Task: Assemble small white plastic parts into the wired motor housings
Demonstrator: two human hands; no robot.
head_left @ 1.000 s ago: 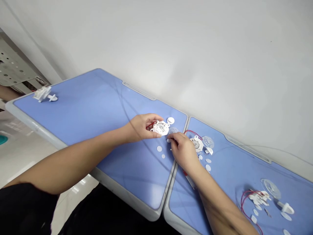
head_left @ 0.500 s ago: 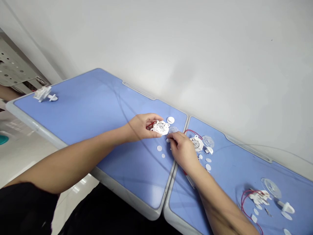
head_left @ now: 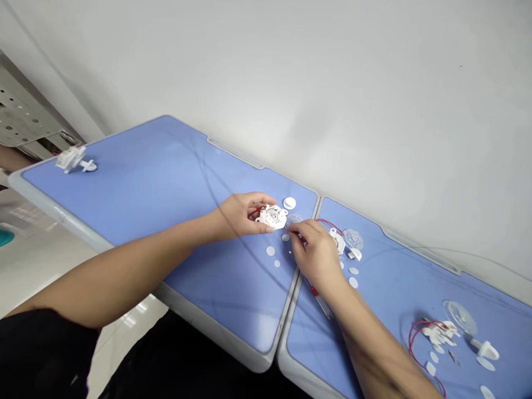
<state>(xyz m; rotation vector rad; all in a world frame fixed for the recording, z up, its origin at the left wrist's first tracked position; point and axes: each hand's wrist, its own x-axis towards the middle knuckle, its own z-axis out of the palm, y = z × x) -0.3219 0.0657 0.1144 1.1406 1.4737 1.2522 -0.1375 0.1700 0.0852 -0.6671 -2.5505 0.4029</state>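
My left hand is closed on a white plastic housing with a round centre and screw ears, held just above the left table; red wires show by the palm. Just right of the housing, my right hand has thumb and forefinger pinched together; anything between them is too small to make out. A clear plastic disc lies beyond the right fingertips. Around them are a white round knob and small white discs. Partly behind my right hand is a second white housing with red wires.
Two blue tables meet at a seam below my right hand. A red-and-clear screwdriver lies right of it. More parts sit at right: a clear disc, a white housing, a knob. A white assembly stands far left.
My right hand has shifted slightly right, uncovering a small white disc and more of the screwdriver. The left hand and its housing have stayed in place.
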